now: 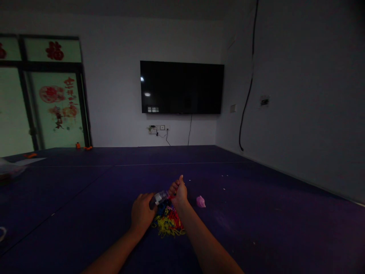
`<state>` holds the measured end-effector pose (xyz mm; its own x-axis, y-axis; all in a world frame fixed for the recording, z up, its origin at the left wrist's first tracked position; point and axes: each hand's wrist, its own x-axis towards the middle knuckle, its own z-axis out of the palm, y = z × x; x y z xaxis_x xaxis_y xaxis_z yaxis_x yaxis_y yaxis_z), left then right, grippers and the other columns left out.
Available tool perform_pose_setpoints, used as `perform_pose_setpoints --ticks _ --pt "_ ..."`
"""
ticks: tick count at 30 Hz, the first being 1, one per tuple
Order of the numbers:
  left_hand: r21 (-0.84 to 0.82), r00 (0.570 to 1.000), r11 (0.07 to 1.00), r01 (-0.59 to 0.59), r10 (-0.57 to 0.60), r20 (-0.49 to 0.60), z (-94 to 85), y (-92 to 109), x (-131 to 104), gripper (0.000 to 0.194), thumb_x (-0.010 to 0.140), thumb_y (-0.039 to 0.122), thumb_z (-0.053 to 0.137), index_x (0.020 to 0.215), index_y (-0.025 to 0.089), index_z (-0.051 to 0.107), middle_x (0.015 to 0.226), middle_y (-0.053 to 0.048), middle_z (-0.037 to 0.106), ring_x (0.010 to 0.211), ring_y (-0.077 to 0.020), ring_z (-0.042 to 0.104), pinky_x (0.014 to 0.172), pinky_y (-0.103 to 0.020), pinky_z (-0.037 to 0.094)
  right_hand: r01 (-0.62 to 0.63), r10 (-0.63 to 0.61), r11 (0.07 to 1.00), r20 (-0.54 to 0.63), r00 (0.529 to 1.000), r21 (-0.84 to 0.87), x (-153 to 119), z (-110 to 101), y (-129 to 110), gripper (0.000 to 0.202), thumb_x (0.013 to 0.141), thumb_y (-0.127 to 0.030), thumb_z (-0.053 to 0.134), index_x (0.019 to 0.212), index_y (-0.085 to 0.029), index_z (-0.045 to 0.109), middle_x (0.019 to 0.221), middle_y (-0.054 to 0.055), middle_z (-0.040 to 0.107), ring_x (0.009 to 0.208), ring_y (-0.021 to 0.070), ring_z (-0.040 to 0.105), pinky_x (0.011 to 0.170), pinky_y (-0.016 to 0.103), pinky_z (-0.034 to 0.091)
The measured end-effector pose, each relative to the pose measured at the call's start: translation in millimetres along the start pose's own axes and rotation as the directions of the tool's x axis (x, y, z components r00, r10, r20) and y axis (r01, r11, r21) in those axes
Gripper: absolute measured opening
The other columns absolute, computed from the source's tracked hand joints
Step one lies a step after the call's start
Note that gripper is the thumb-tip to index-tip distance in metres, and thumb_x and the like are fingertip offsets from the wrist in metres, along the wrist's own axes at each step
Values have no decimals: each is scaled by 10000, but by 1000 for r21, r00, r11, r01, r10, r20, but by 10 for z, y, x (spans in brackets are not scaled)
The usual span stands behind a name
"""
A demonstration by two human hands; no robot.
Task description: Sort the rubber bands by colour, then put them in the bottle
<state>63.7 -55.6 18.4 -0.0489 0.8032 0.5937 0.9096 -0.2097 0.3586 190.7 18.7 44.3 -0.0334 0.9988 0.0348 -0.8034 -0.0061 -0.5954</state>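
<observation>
My left hand (142, 213) is wrapped round a small clear plastic bottle (161, 196), which lies tilted with its mouth toward the right. Close to that mouth is my right hand (180, 194), its fingers curled and thumb pointing up. Bits of red rubber band (171, 197) show between the right fingers and the bottle's mouth. Below and between both hands lies a loose pile of rubber bands (167, 225) in yellow, red and blue; my right wrist hides part of it. Just right of the right hand rests a small pink piece (200, 201) with pointed corners.
The dark purple surface (256, 228) stretches to the walls. Small white scraps (224, 189) lie toward the right. At far left are a clear plastic bag (10, 169) and orange items (88, 148). A television (182, 88) hangs on the far wall; a black cable (247, 102) hangs at right.
</observation>
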Motion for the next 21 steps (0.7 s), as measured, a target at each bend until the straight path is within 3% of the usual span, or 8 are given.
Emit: perform_pose_setpoints --ticks 10,21 --pt "57 998 998 2 -6 60 -34 10 2 289 743 166 570 1021 222 627 932 -40 656 891 -215 544 759 -293 378 -121 120 981 21 993 150 -92 149 -102 452 901 -467 354 552 -209 227 364 -104 244 282 50 166 332 188 82" --pt "40 996 997 -71 69 55 -21 14 -5 299 730 167 558 1018 204 629 963 -51 656 914 -216 552 804 -305 401 -51 48 994 25 999 101 -85 139 -27 430 864 -502 414 577 -214 272 389 -109 270 289 46 201 327 185 97"
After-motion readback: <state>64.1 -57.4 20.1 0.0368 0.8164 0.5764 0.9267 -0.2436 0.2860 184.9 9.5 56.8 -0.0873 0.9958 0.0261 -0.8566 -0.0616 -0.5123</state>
